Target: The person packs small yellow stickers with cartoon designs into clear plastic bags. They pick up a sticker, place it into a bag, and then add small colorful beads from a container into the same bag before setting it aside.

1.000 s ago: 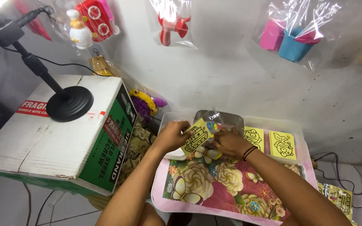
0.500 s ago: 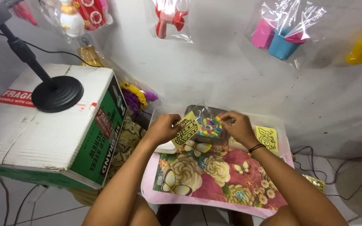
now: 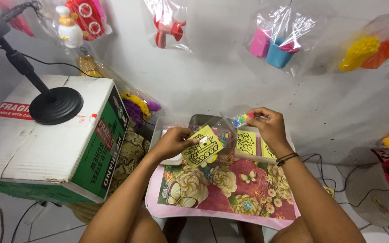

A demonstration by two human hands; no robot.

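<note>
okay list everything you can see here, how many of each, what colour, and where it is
yellow picture card: 1, yellow with black line drawing, held in left hand
clear packet of small coloured bits: 1, multicoloured, in right hand
yellow cards on tray: at least 2, yellow, under right hand
floral board: 1, pink with flowers, on lap
cardboard box: 1, white and green, at left
microphone stand: 1, black, on the box
bagged toys: several, mixed bright colours, hanging on wall
left hand: 1, pinching the card
right hand: 1, black wristband, holding the packet
</note>
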